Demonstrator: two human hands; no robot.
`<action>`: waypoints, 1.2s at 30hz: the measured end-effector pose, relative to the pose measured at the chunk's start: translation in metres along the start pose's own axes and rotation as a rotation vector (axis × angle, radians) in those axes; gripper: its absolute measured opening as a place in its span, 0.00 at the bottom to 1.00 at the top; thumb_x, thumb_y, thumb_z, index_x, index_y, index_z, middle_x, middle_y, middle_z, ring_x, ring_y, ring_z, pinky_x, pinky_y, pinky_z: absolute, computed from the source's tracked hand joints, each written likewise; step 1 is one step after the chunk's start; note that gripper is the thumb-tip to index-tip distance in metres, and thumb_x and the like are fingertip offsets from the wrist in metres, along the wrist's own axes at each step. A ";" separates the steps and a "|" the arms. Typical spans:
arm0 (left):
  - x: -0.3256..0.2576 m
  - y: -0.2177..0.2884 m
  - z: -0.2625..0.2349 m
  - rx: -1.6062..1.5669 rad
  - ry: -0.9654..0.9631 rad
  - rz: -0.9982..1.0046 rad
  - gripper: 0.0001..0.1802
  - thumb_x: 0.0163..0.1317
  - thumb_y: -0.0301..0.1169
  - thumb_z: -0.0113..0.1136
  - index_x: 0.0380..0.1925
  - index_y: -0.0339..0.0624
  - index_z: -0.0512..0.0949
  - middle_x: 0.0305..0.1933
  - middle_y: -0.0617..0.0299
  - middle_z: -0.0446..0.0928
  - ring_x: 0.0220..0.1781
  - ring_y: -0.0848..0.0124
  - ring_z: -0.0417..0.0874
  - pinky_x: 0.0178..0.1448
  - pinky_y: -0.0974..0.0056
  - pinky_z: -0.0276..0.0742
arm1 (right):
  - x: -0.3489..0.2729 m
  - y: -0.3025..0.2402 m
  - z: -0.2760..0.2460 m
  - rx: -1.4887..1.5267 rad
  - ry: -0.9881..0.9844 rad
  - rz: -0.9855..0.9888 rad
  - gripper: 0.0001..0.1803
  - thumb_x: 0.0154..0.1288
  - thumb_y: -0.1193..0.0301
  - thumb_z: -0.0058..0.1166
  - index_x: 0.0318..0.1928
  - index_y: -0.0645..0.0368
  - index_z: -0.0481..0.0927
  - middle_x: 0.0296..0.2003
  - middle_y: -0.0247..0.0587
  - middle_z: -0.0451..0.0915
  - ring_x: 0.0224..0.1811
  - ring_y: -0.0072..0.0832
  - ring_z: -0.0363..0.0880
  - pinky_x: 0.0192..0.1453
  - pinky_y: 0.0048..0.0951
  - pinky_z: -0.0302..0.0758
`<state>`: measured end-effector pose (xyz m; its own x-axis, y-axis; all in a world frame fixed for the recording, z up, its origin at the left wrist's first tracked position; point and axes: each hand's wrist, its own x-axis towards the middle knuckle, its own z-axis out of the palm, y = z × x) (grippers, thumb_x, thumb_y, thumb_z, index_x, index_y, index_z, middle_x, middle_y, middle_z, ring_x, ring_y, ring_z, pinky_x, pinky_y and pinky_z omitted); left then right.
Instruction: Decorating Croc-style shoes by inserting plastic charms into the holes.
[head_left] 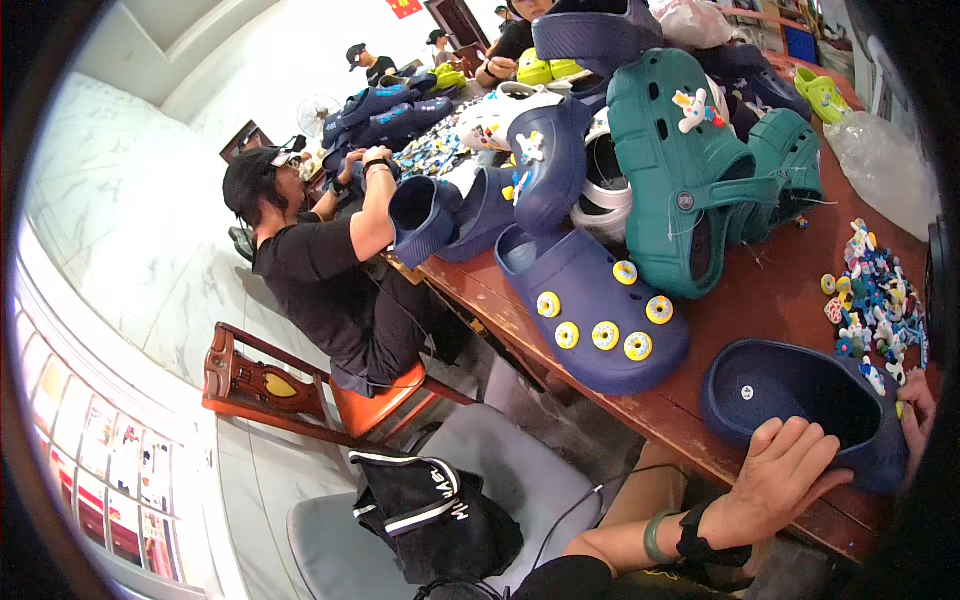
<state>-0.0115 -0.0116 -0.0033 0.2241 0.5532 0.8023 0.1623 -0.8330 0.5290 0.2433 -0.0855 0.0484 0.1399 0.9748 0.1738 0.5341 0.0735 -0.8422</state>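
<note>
A navy clog lies at the table's near right edge, its opening toward me and a round white size sticker inside. My left hand, with a green bangle and a black wristband on that arm, is closed against the clog's near side, fingers bent over its rim. At the far right, my right hand grips the toe end, partly hidden by the clog and the picture's edge. A small white and blue charm shows on the clog's upper, near that hand. Beside it spreads a pile of small colourful shoe charms.
Another navy clog with doughnut-shaped charms lies to the left. Behind it are green clogs and more navy clogs. A clear plastic bag rests at the far right. A co-worker sits along the table; a grey chair holds a black bag.
</note>
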 end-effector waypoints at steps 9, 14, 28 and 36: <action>0.003 0.010 0.000 0.011 -0.013 0.039 0.20 0.48 0.38 0.71 0.37 0.43 0.75 0.33 0.63 0.72 0.36 0.66 0.74 0.45 0.63 0.61 | -0.013 0.046 -0.001 -0.178 0.227 -0.223 0.09 0.57 0.71 0.51 0.36 0.62 0.72 0.39 0.38 0.65 0.43 0.27 0.65 0.53 0.28 0.60; -0.003 0.004 -0.004 0.031 0.052 0.039 0.20 0.48 0.39 0.72 0.37 0.44 0.75 0.33 0.64 0.73 0.36 0.67 0.75 0.44 0.63 0.62 | -0.004 0.006 0.022 0.085 0.184 -0.043 0.06 0.56 0.75 0.53 0.35 0.63 0.75 0.42 0.37 0.67 0.45 0.26 0.67 0.53 0.25 0.61; 0.003 0.006 -0.009 0.012 0.032 0.067 0.17 0.50 0.41 0.70 0.32 0.45 0.75 0.28 0.64 0.71 0.33 0.64 0.73 0.39 0.60 0.61 | -0.012 0.003 0.020 0.044 0.186 -0.118 0.08 0.59 0.73 0.55 0.36 0.64 0.79 0.40 0.38 0.73 0.48 0.29 0.72 0.56 0.29 0.65; 0.006 -0.001 -0.006 0.250 -0.016 0.083 0.22 0.41 0.44 0.76 0.29 0.44 0.75 0.27 0.61 0.73 0.34 0.59 0.73 0.44 0.57 0.60 | 0.006 -0.002 0.016 -0.114 0.088 -0.229 0.12 0.65 0.66 0.56 0.44 0.59 0.83 0.44 0.42 0.79 0.54 0.33 0.73 0.61 0.34 0.67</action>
<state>-0.0160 -0.0075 0.0032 0.2613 0.4852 0.8344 0.3747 -0.8477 0.3756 0.2296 -0.0768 0.0431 0.0743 0.9130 0.4011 0.6497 0.2608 -0.7141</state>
